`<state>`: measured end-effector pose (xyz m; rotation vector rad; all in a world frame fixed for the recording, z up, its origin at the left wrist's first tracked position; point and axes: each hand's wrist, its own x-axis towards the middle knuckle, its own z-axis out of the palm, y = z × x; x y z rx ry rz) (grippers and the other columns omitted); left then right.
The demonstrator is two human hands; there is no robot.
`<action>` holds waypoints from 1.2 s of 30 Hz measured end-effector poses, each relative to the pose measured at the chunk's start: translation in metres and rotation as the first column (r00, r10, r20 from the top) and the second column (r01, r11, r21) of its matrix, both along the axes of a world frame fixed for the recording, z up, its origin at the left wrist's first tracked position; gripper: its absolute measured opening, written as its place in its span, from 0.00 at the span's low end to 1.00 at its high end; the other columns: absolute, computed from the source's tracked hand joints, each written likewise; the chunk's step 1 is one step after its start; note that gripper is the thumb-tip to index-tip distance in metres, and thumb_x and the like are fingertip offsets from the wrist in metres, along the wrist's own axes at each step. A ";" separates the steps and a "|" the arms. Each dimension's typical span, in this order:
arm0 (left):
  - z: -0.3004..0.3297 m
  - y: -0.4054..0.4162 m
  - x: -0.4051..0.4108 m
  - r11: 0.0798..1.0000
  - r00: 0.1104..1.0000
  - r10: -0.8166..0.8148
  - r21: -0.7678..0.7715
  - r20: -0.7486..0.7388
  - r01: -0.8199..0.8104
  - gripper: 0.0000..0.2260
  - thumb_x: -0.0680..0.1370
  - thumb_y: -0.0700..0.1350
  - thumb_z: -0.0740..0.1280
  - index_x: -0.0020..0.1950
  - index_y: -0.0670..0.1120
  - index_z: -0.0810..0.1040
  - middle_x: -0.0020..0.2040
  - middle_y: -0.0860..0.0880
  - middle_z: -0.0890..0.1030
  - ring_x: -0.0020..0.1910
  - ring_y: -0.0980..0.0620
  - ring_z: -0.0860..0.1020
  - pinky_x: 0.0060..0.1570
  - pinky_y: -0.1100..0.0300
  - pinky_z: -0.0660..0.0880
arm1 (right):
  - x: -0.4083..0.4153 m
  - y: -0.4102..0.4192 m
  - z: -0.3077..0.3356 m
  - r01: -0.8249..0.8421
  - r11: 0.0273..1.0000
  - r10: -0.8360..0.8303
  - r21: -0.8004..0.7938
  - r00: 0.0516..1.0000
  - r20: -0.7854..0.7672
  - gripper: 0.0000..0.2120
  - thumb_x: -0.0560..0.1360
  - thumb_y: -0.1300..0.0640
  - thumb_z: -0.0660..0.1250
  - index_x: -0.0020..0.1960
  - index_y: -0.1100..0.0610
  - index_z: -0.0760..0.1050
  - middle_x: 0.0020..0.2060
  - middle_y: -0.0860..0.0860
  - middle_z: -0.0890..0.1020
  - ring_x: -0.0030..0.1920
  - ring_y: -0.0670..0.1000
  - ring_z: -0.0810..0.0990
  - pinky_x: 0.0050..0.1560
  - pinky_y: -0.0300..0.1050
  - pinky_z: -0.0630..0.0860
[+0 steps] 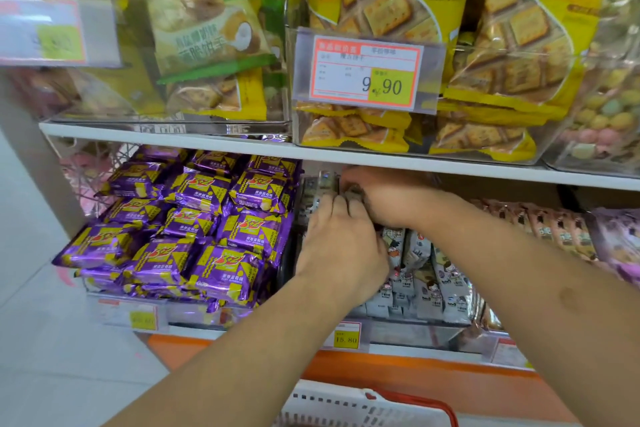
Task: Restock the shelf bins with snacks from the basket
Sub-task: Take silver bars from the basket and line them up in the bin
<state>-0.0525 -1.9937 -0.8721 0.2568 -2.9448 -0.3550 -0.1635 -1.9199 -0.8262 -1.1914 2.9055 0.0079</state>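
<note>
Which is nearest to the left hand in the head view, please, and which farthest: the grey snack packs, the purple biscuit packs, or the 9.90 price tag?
From the left hand:
1. Grey snack packs, under and right of it, touching.
2. Purple biscuit packs, in the next bin to the left.
3. 9.90 price tag, on the shelf above.

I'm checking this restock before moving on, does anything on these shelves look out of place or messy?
One thing stands out: a green snack bag sits tilted in the upper left bin, with yellow cracker packs under it like those in the next bin. The purple packs are heaped loosely. Both hands, left hand and right hand, are in the grey packs.
</note>
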 end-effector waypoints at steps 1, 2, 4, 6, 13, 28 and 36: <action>0.000 0.000 0.000 1.000 1.000 -0.016 -0.003 -0.020 0.015 0.25 0.81 0.53 0.59 0.74 0.39 0.67 0.71 0.40 0.71 0.73 0.40 0.64 0.74 0.47 0.62 | -0.007 -0.002 -0.004 -0.043 0.999 0.042 -0.020 0.997 -0.070 0.23 0.69 0.36 0.57 0.52 0.50 0.80 0.46 0.49 0.82 0.46 0.56 0.79 0.53 0.56 0.79; 0.000 -0.001 -0.001 1.000 0.999 -0.019 -0.006 -0.032 0.019 0.24 0.81 0.53 0.58 0.73 0.40 0.68 0.70 0.41 0.71 0.72 0.41 0.65 0.74 0.47 0.62 | -0.012 -0.002 -0.011 -0.052 0.999 0.051 -0.013 0.992 -0.111 0.27 0.68 0.33 0.55 0.53 0.49 0.80 0.47 0.49 0.83 0.46 0.55 0.80 0.53 0.56 0.79; -0.001 -0.004 -0.001 1.000 0.999 0.004 -0.006 -0.034 -0.004 0.23 0.82 0.53 0.58 0.72 0.40 0.68 0.71 0.41 0.71 0.73 0.41 0.66 0.74 0.47 0.62 | -0.011 -0.007 -0.018 -0.009 1.000 0.007 -0.010 0.989 -0.148 0.20 0.75 0.35 0.58 0.58 0.46 0.76 0.55 0.49 0.81 0.51 0.57 0.78 0.56 0.55 0.78; -0.002 -0.008 -0.001 0.999 0.999 0.028 -0.024 -0.021 -0.028 0.24 0.82 0.53 0.57 0.74 0.40 0.66 0.74 0.40 0.68 0.75 0.41 0.64 0.75 0.47 0.61 | -0.007 -0.012 -0.018 0.111 0.993 -0.115 -0.043 0.987 -0.115 0.12 0.80 0.47 0.62 0.62 0.47 0.71 0.59 0.53 0.77 0.55 0.60 0.77 0.56 0.55 0.77; 0.003 -0.005 0.001 0.988 0.995 0.097 -0.126 0.030 -0.092 0.30 0.81 0.53 0.57 0.78 0.36 0.60 0.77 0.37 0.63 0.76 0.38 0.60 0.76 0.45 0.58 | -0.001 -0.015 -0.017 0.108 0.972 -0.073 -0.209 0.983 0.167 0.21 0.77 0.59 0.65 0.69 0.47 0.74 0.62 0.52 0.81 0.58 0.58 0.80 0.59 0.55 0.79; 0.009 -0.002 0.010 0.997 0.995 -0.057 0.048 -0.081 0.061 0.24 0.77 0.48 0.66 0.71 0.41 0.67 0.69 0.43 0.69 0.70 0.42 0.66 0.73 0.50 0.64 | -0.017 0.026 -0.004 0.520 0.842 -0.500 -0.142 0.852 0.152 0.11 0.82 0.57 0.62 0.40 0.54 0.69 0.38 0.53 0.74 0.36 0.52 0.74 0.36 0.43 0.70; 0.018 -0.005 0.007 0.998 0.985 -0.020 0.047 -0.169 0.029 0.32 0.72 0.42 0.71 0.74 0.43 0.63 0.70 0.42 0.66 0.68 0.41 0.67 0.68 0.49 0.69 | -0.023 0.047 0.006 0.442 0.816 -0.341 -0.374 0.889 0.307 0.16 0.88 0.53 0.54 0.41 0.51 0.64 0.34 0.47 0.66 0.32 0.45 0.64 0.34 0.39 0.66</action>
